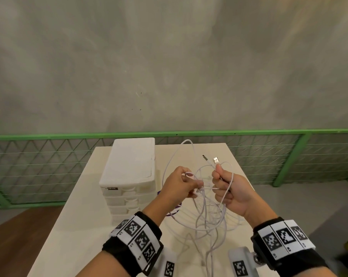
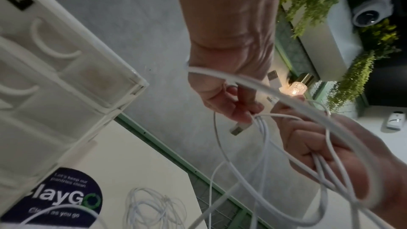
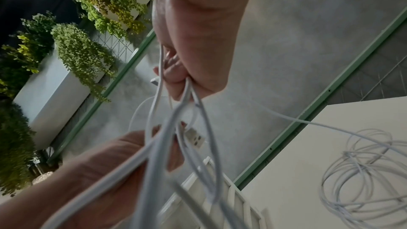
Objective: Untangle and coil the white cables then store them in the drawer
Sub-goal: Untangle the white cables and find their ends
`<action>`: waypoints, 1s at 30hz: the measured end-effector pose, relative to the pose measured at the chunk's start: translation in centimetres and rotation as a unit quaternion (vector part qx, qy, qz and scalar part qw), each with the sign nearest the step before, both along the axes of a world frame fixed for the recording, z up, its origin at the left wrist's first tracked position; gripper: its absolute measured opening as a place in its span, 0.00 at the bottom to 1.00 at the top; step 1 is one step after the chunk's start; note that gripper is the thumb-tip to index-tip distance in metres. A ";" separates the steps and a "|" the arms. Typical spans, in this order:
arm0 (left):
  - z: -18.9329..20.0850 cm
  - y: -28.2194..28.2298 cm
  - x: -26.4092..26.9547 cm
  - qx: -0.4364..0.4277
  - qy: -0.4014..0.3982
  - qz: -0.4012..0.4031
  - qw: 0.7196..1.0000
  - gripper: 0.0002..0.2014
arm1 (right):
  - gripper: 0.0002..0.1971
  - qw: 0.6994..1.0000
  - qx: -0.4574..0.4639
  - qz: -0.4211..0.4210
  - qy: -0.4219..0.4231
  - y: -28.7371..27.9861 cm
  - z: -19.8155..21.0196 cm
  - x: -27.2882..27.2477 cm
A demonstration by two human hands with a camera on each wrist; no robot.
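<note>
Untangling under way, nothing coiled in hand or stored yet.

Loops of thin white plastic cable hang tangled below both sets of fingers, trailing to the cream tabletop. Right hand is fisted round several strands, with two USB plug ends sticking up just past its thumb. Left hand pinches a single strand and another plug between thumb and fingertips, just beside the right fist. A second bundle of white cable, loosely looped, lies on the table beyond the right fingers; whether it counts as finished I cannot tell. Farther, left of the left fingers, stands the white plastic drawer tower, every drawer closed. I judge separating, coiling and storing all remain.
</note>
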State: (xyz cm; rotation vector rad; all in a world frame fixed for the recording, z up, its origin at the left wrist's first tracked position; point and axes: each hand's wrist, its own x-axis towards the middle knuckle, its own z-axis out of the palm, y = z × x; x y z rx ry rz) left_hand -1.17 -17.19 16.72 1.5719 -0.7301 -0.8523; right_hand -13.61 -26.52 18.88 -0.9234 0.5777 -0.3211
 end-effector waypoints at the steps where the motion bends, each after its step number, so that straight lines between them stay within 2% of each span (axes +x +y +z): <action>1: 0.1 0.0 0.1 0.018 -0.013 -0.002 1.000 0.13 | 0.16 1.000 -0.007 -0.004 0.000 -0.1 0.0 0.0; 5: -0.4 0.2 1.0 0.045 -0.051 0.021 0.997 0.15 | 0.17 0.999 -0.017 -0.014 -0.034 -0.4 0.1 0.0; 8: -0.9 0.7 1.9 0.110 -0.090 0.033 0.989 0.20 | 0.20 0.995 0.001 -0.015 -0.098 -1.4 0.1 -0.5; 10: -1.6 1.3 2.7 0.172 -0.133 0.026 0.976 0.20 | 0.23 0.992 -0.005 -0.022 -0.120 -2.2 0.3 -1.0; 13: -3.2 2.0 3.7 0.257 -0.183 0.020 0.949 0.22 | 0.21 0.988 -0.012 -0.036 -0.150 -2.9 0.8 -1.4; 16: -4.5 2.1 4.0 0.312 -0.205 0.009 0.928 0.26 | 0.18 0.989 -0.051 -0.061 -0.124 -2.7 1.5 -0.8; 19: -3.5 1.8 3.3 0.357 -0.232 -0.076 0.901 0.30 | 0.10 0.989 -0.116 -0.066 -0.067 -2.1 2.3 -0.1; 20: -2.9 1.6 3.1 0.353 -0.257 -0.090 0.895 0.29 | 0.10 0.988 -0.132 -0.063 -0.052 -2.0 2.6 0.0; 21: -2.0 1.5 2.9 0.326 -0.275 -0.087 0.900 0.28 | 0.11 0.987 -0.146 -0.059 -0.036 -1.8 3.0 0.2; 23: 0.0 1.4 2.1 0.224 -0.276 -0.053 0.933 0.23 | 0.12 0.983 -0.178 -0.052 -0.005 -1.4 3.6 0.7; 25: 2.3 1.0 1.2 0.115 -0.217 -0.044 0.968 0.17 | 0.12 0.972 -0.229 -0.047 0.029 -0.8 4.3 1.2; 27: 4.0 0.5 0.3 0.040 -0.082 -0.052 0.994 0.18 | 0.11 0.957 -0.282 -0.039 0.055 -0.2 5.0 1.7; 28: 4.6 0.2 0.1 0.028 0.002 -0.051 0.998 0.20 | 0.09 0.952 -0.299 -0.033 0.060 0.0 5.2 1.9; 30: 5.3 -0.3 -0.1 0.024 0.137 -0.047 0.989 0.25 | 0.07 0.950 -0.306 -0.015 0.053 0.5 5.5 2.1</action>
